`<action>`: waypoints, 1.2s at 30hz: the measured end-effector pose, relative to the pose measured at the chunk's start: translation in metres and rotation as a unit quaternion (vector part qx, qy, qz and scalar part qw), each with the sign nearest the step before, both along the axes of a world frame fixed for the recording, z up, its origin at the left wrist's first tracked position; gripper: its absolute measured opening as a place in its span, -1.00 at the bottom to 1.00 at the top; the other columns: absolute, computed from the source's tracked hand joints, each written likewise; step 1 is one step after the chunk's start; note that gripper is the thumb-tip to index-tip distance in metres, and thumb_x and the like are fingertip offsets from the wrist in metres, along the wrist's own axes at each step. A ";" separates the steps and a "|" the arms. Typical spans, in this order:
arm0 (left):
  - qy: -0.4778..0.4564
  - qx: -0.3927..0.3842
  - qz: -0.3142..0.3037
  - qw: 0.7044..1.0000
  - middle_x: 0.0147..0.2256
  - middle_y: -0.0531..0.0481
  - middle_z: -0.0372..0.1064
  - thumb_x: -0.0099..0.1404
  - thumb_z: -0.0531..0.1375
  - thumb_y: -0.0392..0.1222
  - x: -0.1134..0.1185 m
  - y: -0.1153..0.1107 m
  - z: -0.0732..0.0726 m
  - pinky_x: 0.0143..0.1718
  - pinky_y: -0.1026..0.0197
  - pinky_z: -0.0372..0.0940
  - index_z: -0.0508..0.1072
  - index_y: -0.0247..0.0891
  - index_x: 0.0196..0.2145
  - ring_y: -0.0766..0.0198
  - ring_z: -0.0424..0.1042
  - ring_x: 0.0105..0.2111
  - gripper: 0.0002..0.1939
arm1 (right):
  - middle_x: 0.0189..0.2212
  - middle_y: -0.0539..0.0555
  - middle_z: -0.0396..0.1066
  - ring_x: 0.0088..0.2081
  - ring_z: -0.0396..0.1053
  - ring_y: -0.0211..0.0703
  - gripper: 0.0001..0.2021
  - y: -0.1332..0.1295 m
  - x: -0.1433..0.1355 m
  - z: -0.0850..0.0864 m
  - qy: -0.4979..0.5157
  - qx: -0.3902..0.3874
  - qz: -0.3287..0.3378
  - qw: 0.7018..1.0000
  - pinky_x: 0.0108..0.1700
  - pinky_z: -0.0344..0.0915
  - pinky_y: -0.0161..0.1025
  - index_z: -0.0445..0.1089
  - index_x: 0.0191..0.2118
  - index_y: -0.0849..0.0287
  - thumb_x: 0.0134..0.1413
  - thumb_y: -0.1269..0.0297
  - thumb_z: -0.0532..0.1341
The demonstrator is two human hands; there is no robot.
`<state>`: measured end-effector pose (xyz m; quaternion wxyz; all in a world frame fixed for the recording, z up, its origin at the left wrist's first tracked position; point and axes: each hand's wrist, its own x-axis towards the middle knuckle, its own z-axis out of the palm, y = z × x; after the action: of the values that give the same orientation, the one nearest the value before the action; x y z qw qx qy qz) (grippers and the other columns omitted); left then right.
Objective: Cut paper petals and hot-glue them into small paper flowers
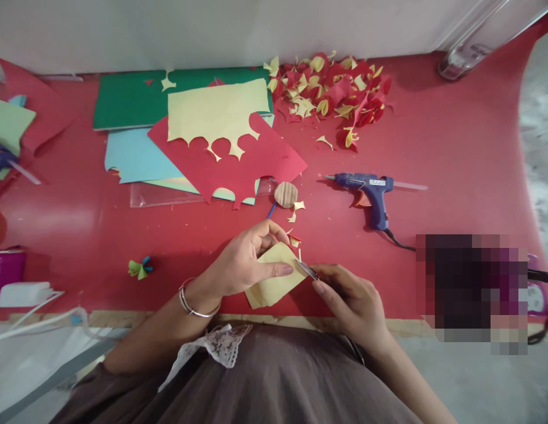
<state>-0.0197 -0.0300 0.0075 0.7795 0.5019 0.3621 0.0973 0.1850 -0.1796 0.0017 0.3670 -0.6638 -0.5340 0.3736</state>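
My left hand (250,259) pinches a folded piece of pale yellow paper (280,282) between thumb and fingers, low in the middle of the view. My right hand (353,300) is closed around small scissors (306,269); their blades point up and left and lie against the paper's right edge, and their handles are hidden in the hand. Just above the paper are small red and yellow scraps (294,240). A round wooden piece (286,195) lies farther up, beside a thin blue stick (271,209).
A blue glue gun (375,200) lies at the right, its cord running to a pixelated dark area. Red and yellow cuttings (331,88) are heaped at the back. Cut sheets (216,112) cover a green board (128,100). A small green-blue paper flower (140,268) sits left.
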 end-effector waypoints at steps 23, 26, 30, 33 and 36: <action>0.008 -0.087 0.037 0.995 -0.36 0.06 0.55 0.12 0.59 -0.01 0.002 0.002 0.005 -0.42 0.33 0.34 0.41 -0.24 -0.14 0.35 0.49 -0.45 -0.46 | -0.36 0.04 0.69 -0.45 0.57 -0.20 -0.67 0.002 0.000 0.002 0.015 -0.022 -0.016 1.000 -0.38 0.46 -0.35 0.63 -0.10 0.11 0.42 -0.02 0.23; 0.020 -0.080 0.037 0.996 -0.42 0.07 0.53 0.14 0.58 0.03 0.002 0.001 0.005 -0.45 0.36 0.32 0.45 -0.27 -0.24 0.38 0.46 -0.48 -0.51 | -0.39 0.02 0.67 -0.49 0.54 -0.23 -0.69 0.003 -0.001 0.003 0.012 -0.012 -0.022 1.000 -0.41 0.44 -0.37 0.62 -0.11 0.11 0.42 0.00 0.24; 0.022 -0.101 0.031 0.994 -0.46 0.08 0.50 0.15 0.57 0.05 0.003 0.000 0.005 -0.48 0.38 0.28 0.49 -0.31 -0.33 0.42 0.41 -0.51 -0.56 | -0.37 0.04 0.67 -0.48 0.55 -0.22 -0.69 0.004 -0.002 0.004 0.010 -0.014 -0.024 1.000 -0.41 0.44 -0.36 0.61 -0.13 0.12 0.41 0.01 0.25; 0.024 -0.111 0.023 0.993 -0.47 0.08 0.48 0.14 0.57 0.03 0.004 0.000 0.006 -0.49 0.38 0.26 0.51 -0.31 -0.34 0.42 0.40 -0.51 -0.57 | -0.36 0.04 0.68 -0.45 0.57 -0.20 -0.72 0.003 -0.001 0.003 0.011 -0.017 -0.022 1.000 -0.37 0.48 -0.35 0.60 -0.11 0.12 0.40 0.03 0.26; 0.026 -0.113 0.019 0.993 -0.47 0.07 0.49 0.13 0.57 0.04 0.004 0.000 0.006 -0.48 0.37 0.26 0.52 -0.31 -0.34 0.40 0.41 -0.51 -0.57 | -0.36 0.02 0.68 -0.45 0.57 -0.21 -0.75 0.002 -0.001 0.003 0.009 -0.012 -0.017 1.000 -0.36 0.48 -0.36 0.60 -0.11 0.12 0.39 0.07 0.26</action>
<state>-0.0160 -0.0296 0.0135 0.8195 0.4060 0.4003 0.0579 0.1838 -0.1773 0.0045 0.3702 -0.6738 -0.5148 0.3795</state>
